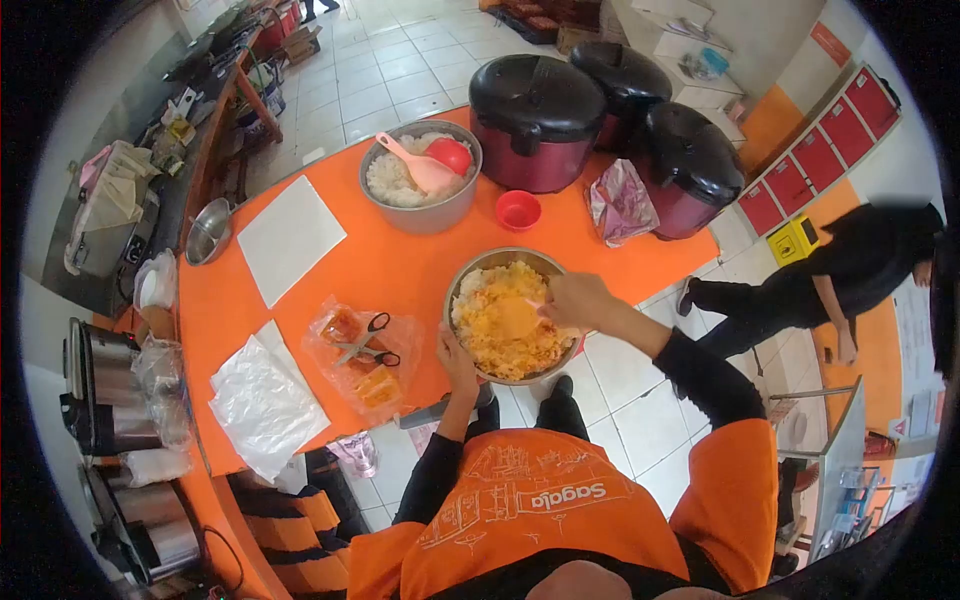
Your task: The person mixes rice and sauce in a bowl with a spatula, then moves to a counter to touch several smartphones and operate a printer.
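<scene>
A metal bowl (536,257) of rice mixed with yellow-orange seasoning (497,345) sits at the table's near edge. My left hand (457,360) grips the bowl's left rim. In my right hand (582,302) is the handle of a rice paddle (516,316), its blade down in the rice; my fingers cover most of the handle. Farther back stands a grey pot (430,214) of white rice, with a pink rice paddle (420,163) and a red cup (450,154) lying on top. A small red bowl (518,210) is beside it.
Scissors (366,340) lie on plastic packets (378,386) to the left, near white plastic bags (265,400) and a white sheet (291,240). Several rice cookers (538,120) and a crumpled wrapper (622,203) occupy the far right. Another person (850,265) stands at right.
</scene>
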`<move>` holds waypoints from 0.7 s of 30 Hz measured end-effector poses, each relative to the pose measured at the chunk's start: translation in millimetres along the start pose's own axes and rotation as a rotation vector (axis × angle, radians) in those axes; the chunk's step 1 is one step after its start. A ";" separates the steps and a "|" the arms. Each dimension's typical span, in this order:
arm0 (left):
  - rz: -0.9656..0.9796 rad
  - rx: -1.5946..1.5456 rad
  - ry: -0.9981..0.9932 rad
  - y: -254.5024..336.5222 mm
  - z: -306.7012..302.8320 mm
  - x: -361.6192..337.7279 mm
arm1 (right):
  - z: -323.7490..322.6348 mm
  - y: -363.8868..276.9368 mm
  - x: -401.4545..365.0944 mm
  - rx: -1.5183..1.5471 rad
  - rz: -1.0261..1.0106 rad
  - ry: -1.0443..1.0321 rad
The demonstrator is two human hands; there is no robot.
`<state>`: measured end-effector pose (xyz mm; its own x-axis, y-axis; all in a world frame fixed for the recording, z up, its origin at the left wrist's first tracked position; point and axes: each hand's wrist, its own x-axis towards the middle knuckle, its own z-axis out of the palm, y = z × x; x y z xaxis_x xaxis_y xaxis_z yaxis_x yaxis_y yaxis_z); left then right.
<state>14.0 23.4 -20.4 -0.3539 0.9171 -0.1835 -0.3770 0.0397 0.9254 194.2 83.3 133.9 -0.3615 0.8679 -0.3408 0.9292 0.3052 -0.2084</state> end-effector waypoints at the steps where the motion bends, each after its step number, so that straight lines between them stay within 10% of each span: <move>1: -0.035 -0.035 0.012 -1.1 0.0 0.7 | -4.0 2.2 7.3 0.012 0.009 -0.032; 9: -0.108 -0.369 0.188 9.5 -1.8 11.4 | -53.6 -14.7 -10.5 -0.184 -0.118 0.061; 12: 0.258 -0.212 0.221 59.8 22.9 11.6 | -67.2 -18.8 -43.9 -0.021 -0.176 0.174; 21: 0.430 -0.327 -0.276 81.1 61.7 38.6 | -74.3 -17.0 -110.4 -0.064 -0.244 0.254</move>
<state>22.6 86.5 68.0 -0.3148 0.8945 0.3174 -0.5087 -0.4413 0.7392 224.0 11.5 243.2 -0.5502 0.8336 -0.0477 0.8237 0.5325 -0.1948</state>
